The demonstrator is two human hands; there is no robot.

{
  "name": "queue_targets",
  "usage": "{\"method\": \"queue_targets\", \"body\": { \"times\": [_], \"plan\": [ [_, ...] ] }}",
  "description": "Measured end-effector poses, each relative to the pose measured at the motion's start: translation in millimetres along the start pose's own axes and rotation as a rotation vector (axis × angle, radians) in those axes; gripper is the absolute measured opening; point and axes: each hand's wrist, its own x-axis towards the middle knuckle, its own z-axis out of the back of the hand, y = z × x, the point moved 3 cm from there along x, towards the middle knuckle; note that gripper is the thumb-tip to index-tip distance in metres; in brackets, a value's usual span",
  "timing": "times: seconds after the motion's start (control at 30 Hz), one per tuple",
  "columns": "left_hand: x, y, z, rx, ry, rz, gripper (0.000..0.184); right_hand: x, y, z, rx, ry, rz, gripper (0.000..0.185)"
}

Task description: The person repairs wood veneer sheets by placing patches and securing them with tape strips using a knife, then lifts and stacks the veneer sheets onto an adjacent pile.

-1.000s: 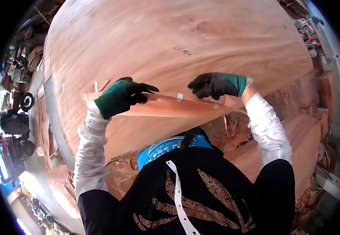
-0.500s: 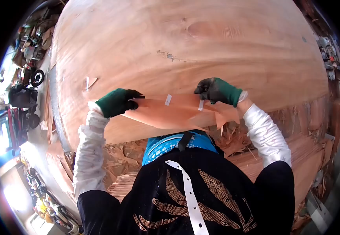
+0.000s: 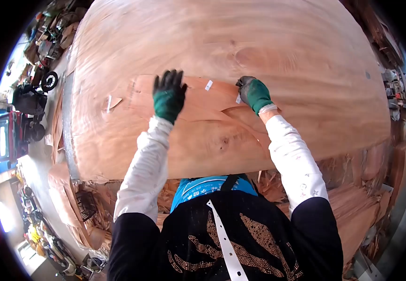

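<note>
A large wood veneer sheet [image 3: 306, 126] covers the work surface. On it lies a smaller, redder veneer piece [image 3: 198, 100] with white tape strips [image 3: 209, 85] near its upper edge. My left hand [image 3: 169, 96], in a green and black glove, is spread with fingers apart over the left part of that piece. My right hand [image 3: 254, 92], gloved the same way, has its fingers closed at the piece's upper right, beside another tape strip [image 3: 238, 98]; what they grip, if anything, is hidden. A white perforated strip [image 3: 225, 243] hangs down my front.
At the left lie a small veneer scrap and a tape strip [image 3: 109, 104]. Torn veneer scraps [image 3: 270, 187] are below the sheet's near edge. A dark crate [image 3: 86, 205] stands at the lower left, a motorbike [image 3: 29, 100] farther left.
Both hands have moved up and away from my body. The small veneer piece, lifted before, now lies mostly flat on the large sheet. My left hand has opened off its edge.
</note>
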Motion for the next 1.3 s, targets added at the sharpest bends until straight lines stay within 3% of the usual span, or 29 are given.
{"method": "queue_targets", "body": {
  "times": [0.17, 0.27, 0.37, 0.43, 0.47, 0.5, 0.6, 0.83, 0.93, 1.1, 1.2, 1.23, 1.3],
  "plan": [
    [-24.2, -23.9, -29.8, -0.121, 0.002, 0.058, 0.056, 5.1, -2.0, 2.0, 0.014, 0.015, -0.078, 0.013],
    [-11.6, -19.5, -45.9, -0.174, -0.056, 0.007, 0.056, 9.3, -6.8, 8.9, 0.039, 0.011, -0.086, 0.019],
    [0.1, -15.1, -44.4, -0.233, -0.051, -0.012, 0.055, 7.7, 9.8, 21.9, -0.247, 0.038, -0.186, 0.015],
    [3.9, -11.5, -40.2, -0.299, -0.065, 0.025, 0.052, 8.0, 30.4, 30.0, -0.177, 0.057, 0.023, 0.017],
    [4.9, -8.7, -36.4, -0.343, -0.089, 0.063, 0.051, 8.6, 37.5, 32.4, -0.14, 0.064, 0.126, 0.019],
    [6.4, -6.0, -32.3, -0.387, -0.113, 0.099, 0.05, 8.4, 21.6, 9.6, 0.553, -0.058, 0.082, 0.024],
    [4.0, 1.2, -19.7, -0.364, -0.151, 0.15, 0.048, 9.4, 48.3, -7.7, 0.003, 0.046, 0.269, 0.026],
    [-6.7, 23.4, -38.3, -0.388, 0.198, 0.12, 0.061, 19.3, 126.6, -69.4, 0.177, -0.144, 0.159, 0.017],
    [2.2, 27.4, -33.4, -0.481, 0.278, 0.139, 0.068, 28.0, 162.3, -69.7, 0.124, -0.029, 0.187, 0.015],
    [3.6, 24.5, -27.9, -0.428, 0.293, 0.061, 0.07, -4.5, 128.3, -72.2, -0.035, 0.004, 0.325, 0.023],
    [2.6, 26.8, -33.6, -0.368, 0.333, 0.063, 0.065, -27.2, 93.2, -53.7, -0.26, 0.069, 0.358, 0.011],
    [4.3, 26.1, -33.8, -0.312, 0.385, 0.067, 0.061, -29.5, 87.0, -48.7, -0.26, 0.03, 0.423, 0.015],
    [8.9, 10.8, -26.0, -0.238, 0.295, -0.002, 0.056, -26.3, 83.3, -48.0, -0.189, 0.072, 0.481, 0.018]
  ]
}}
